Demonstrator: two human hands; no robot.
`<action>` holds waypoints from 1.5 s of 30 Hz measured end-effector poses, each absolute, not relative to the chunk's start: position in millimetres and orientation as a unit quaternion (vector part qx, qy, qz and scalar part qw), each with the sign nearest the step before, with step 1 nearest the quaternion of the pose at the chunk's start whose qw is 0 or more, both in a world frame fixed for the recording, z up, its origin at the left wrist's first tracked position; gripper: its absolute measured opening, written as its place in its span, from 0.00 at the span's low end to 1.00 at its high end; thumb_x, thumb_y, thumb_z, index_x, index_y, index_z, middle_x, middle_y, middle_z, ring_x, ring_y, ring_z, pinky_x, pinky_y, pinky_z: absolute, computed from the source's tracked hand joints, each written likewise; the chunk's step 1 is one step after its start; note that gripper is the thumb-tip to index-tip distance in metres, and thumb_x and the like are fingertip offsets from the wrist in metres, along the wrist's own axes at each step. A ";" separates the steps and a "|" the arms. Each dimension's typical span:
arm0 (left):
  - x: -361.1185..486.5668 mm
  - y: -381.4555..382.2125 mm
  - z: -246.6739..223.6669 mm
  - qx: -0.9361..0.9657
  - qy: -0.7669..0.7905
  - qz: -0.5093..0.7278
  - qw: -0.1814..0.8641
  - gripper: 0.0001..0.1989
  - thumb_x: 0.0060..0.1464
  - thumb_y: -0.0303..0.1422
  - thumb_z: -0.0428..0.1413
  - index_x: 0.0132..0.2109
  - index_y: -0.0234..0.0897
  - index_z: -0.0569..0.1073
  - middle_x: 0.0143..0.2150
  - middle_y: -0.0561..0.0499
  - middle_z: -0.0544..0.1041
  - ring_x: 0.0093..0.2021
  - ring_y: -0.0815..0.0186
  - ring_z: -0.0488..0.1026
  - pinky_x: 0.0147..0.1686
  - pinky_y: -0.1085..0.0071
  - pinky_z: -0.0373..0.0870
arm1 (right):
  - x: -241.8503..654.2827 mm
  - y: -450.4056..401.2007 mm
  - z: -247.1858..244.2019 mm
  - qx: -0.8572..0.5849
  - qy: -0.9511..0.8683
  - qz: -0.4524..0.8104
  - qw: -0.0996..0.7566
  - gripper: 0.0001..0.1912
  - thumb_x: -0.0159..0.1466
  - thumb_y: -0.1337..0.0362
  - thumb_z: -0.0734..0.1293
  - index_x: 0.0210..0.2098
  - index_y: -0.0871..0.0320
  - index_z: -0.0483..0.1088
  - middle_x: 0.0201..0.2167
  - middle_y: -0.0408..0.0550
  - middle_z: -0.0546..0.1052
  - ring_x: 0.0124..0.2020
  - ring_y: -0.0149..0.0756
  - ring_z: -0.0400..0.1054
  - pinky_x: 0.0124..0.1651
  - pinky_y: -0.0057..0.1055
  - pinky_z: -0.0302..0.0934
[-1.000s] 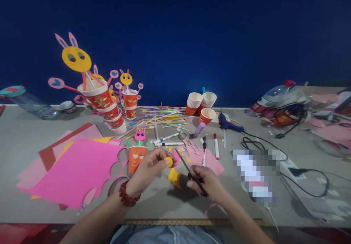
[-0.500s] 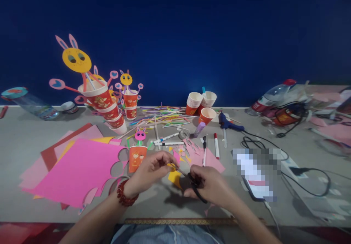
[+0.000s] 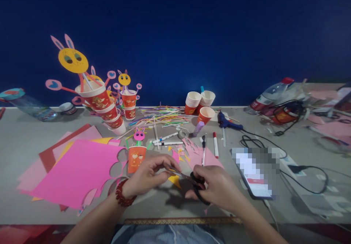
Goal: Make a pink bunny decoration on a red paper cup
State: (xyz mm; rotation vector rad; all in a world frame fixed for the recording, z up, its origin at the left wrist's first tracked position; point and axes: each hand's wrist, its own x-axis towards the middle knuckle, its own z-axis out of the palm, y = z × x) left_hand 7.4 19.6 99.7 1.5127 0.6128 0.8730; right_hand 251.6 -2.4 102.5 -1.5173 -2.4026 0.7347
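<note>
My right hand (image 3: 212, 185) is closed around the black handles of the scissors (image 3: 188, 178), whose blades point left toward my other hand. With thumb and fingers pinched, my left hand (image 3: 153, 172) holds a small piece of yellow paper (image 3: 171, 170) at the blades. A yellow scrap (image 3: 174, 181) shows just below the blades. Left of my left hand stands a red cup (image 3: 136, 158) with a pink rabbit face on top. Pink and yellow offcuts (image 3: 179, 152) lie beyond my hands.
Colored paper sheets (image 3: 76, 171) lie at left. Decorated cups (image 3: 105, 108) stand behind them, near scattered colorful sticks (image 3: 161, 117). Stacked cups (image 3: 193, 102), a glue gun (image 3: 229, 122), a red marker (image 3: 215, 145) and a phone (image 3: 253, 174) are farther right. Bottles lean at both sides.
The scissor blades have moved across the yellow paper, and less of it shows under them. My left fingers have shifted on the piece. The whole view has slid slightly left.
</note>
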 end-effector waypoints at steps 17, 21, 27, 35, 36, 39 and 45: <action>7.7 20.2 99.5 0.658 0.283 0.369 0.592 0.03 0.58 0.25 0.54 0.38 0.34 0.72 0.43 0.43 0.79 0.44 0.62 0.75 0.45 0.66 0.71 | 251.9 2.5 106.7 -0.514 -0.829 0.211 0.062 0.22 0.51 0.44 0.74 0.26 0.56 0.68 0.20 0.42 0.74 0.22 0.35 0.66 0.25 0.27 0.42; 7.6 19.4 100.6 0.669 0.277 0.368 0.584 0.03 0.59 0.27 0.54 0.35 0.35 0.70 0.43 0.42 0.79 0.44 0.63 0.75 0.45 0.66 0.71 | 254.3 3.6 105.9 -0.508 -0.841 0.181 0.054 0.21 0.52 0.46 0.74 0.26 0.56 0.68 0.20 0.44 0.75 0.23 0.37 0.66 0.26 0.28 0.42; 7.2 17.4 99.5 0.704 0.297 0.373 0.526 0.04 0.60 0.27 0.54 0.35 0.36 0.69 0.43 0.43 0.80 0.44 0.62 0.76 0.45 0.66 0.71 | 260.1 5.0 102.2 -0.513 -0.830 0.191 0.106 0.19 0.56 0.49 0.71 0.23 0.56 0.65 0.18 0.43 0.71 0.22 0.34 0.62 0.26 0.28 0.43; 6.1 15.3 93.0 0.864 0.206 0.443 0.126 0.13 0.59 0.23 0.52 0.49 0.40 0.72 0.47 0.42 0.81 0.48 0.59 0.76 0.46 0.60 0.73 | 245.7 -3.9 92.4 -0.502 -0.640 0.497 0.302 0.23 0.54 0.44 0.70 0.26 0.55 0.60 0.21 0.40 0.65 0.23 0.30 0.57 0.24 0.26 0.52; 6.7 14.9 93.7 0.864 0.205 0.450 0.095 0.13 0.59 0.22 0.52 0.49 0.40 0.72 0.46 0.43 0.81 0.47 0.60 0.76 0.44 0.62 0.74 | 242.4 -5.6 90.3 -0.491 -0.621 0.520 0.321 0.22 0.54 0.45 0.71 0.26 0.56 0.61 0.22 0.41 0.66 0.23 0.31 0.59 0.25 0.26 0.54; 9.6 13.2 97.8 0.857 0.211 0.467 0.057 0.15 0.59 0.22 0.53 0.51 0.41 0.71 0.43 0.45 0.82 0.43 0.62 0.78 0.41 0.66 0.75 | 234.5 -9.2 86.6 -0.469 -0.580 0.566 0.351 0.20 0.54 0.49 0.72 0.29 0.57 0.64 0.24 0.42 0.70 0.24 0.32 0.63 0.27 0.27 0.58; 14.3 10.1 99.5 0.844 0.247 0.473 0.053 0.22 0.57 0.22 0.55 0.58 0.39 0.67 0.39 0.46 0.83 0.37 0.64 0.80 0.42 0.69 0.77 | 227.5 -9.2 84.0 -0.426 -0.529 0.633 0.371 0.16 0.54 0.54 0.74 0.29 0.59 0.68 0.24 0.44 0.74 0.25 0.33 0.68 0.29 0.28 0.61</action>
